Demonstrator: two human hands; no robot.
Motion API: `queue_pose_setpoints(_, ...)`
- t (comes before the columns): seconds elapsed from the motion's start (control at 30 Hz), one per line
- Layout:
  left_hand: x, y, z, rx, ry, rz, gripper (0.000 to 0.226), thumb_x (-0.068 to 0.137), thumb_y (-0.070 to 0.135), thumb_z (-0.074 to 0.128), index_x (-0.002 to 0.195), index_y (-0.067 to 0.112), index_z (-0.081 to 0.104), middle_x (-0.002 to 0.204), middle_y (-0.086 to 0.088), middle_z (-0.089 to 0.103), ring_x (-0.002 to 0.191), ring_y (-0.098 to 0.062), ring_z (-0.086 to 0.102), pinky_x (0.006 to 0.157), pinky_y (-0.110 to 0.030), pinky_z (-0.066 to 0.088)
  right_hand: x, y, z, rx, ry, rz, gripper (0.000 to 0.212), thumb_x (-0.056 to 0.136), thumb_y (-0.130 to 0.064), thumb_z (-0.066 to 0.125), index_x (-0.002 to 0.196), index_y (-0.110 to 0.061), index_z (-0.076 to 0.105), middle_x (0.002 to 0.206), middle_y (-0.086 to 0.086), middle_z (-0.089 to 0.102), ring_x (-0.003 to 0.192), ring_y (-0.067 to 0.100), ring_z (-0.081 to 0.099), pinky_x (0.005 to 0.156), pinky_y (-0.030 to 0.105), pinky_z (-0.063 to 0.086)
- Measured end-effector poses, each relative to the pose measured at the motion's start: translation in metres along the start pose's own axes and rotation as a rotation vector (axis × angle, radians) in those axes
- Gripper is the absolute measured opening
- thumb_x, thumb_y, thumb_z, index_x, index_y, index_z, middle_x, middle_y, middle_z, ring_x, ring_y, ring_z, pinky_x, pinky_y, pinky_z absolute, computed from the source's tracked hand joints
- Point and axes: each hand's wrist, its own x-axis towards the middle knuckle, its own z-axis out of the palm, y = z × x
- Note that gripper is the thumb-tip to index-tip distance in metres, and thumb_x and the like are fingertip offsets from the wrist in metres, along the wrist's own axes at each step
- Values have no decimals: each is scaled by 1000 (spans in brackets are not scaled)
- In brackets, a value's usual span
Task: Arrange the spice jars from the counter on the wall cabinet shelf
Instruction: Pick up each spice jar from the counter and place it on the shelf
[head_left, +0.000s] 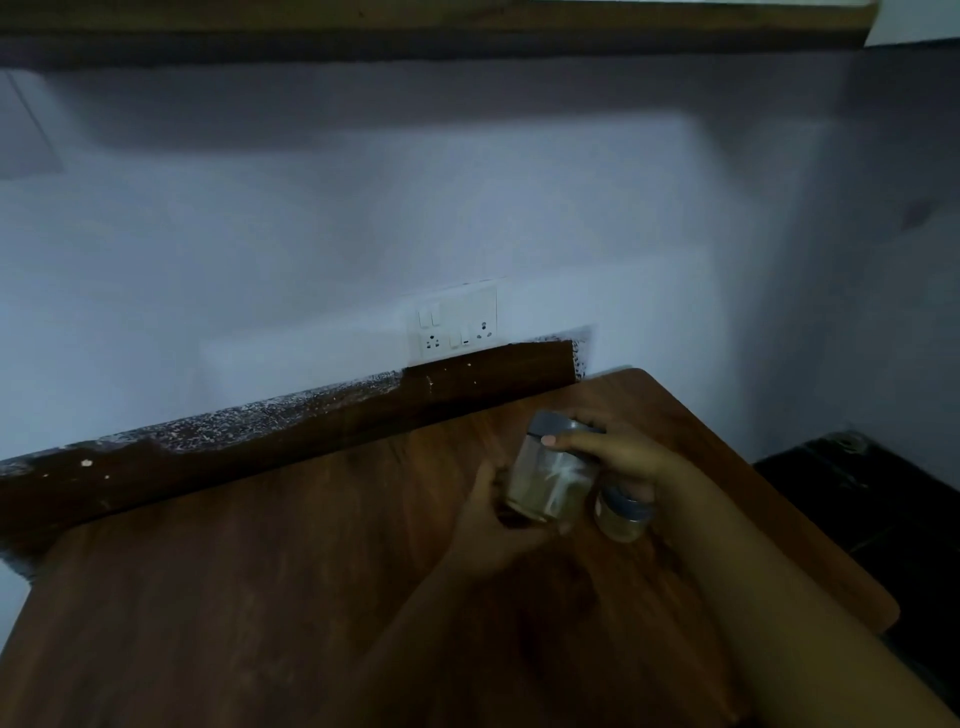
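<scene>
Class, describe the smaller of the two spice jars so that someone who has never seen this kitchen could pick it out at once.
Start at the wooden counter below the wall socket plate, and look toward its right side where both hands meet. The larger jar is held up between the hands; the smaller jar sits just right of it, lower, under the right hand. It is squatter, with a grey lid.

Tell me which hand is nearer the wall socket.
Right. The right hand grips the top of the big jar, below and just right of the socket; the left hand cups the jar's base, lower and farther away.
</scene>
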Motion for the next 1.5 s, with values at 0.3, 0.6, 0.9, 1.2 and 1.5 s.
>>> queue_pose_setpoints(0.3, 4, 12, -6, -242, -39, -116, 84, 56, 11, 93, 125, 11, 44, 125, -10, 61, 106, -16, 66, 78, -28, 56, 9, -16, 16, -8, 79, -32, 49, 68, -32, 85, 110, -14, 67, 105, 14, 71, 93, 33, 70, 81, 45, 57)
queue_pose_setpoints(0.6, 9, 19, -6, -129, -40, -53, 90, 62, 9, 91, 133, 16, 36, 131, -4, 55, 113, -13, 63, 85, -29, 56, 6, -19, 18, -18, 120, -59, 42, 71, -26, 84, 106, -14, 64, 101, 11, 71, 83, 25, 70, 70, 34, 57)
queue_pose_setpoints(0.9, 13, 36, -6, -606, -171, -251, 64, 76, 17, 69, 135, 17, 42, 125, -11, 60, 107, -27, 66, 81, -38, 57, 1, -33, 9, 62, 37, -123, 64, 57, -41, 87, 114, -17, 68, 96, 9, 72, 89, 22, 68, 77, 36, 52)
queue_pose_setpoints(1.2, 28, 54, 8, -435, 50, -68, 82, 56, 25, 87, 127, 12, 48, 120, -9, 65, 107, -20, 67, 81, -31, 56, 16, -46, -1, 270, -25, -223, 70, 64, -31, 86, 128, -21, 59, 121, 13, 67, 107, 29, 66, 93, 46, 52)
queue_pose_setpoints(1.5, 53, 78, 25, -235, 146, -9, 59, 71, 15, 81, 121, 21, 51, 115, 0, 65, 98, -6, 67, 75, -17, 53, 29, -65, -28, 295, -56, -217, 70, 66, -33, 85, 129, -21, 57, 117, 13, 68, 103, 27, 67, 89, 42, 54)
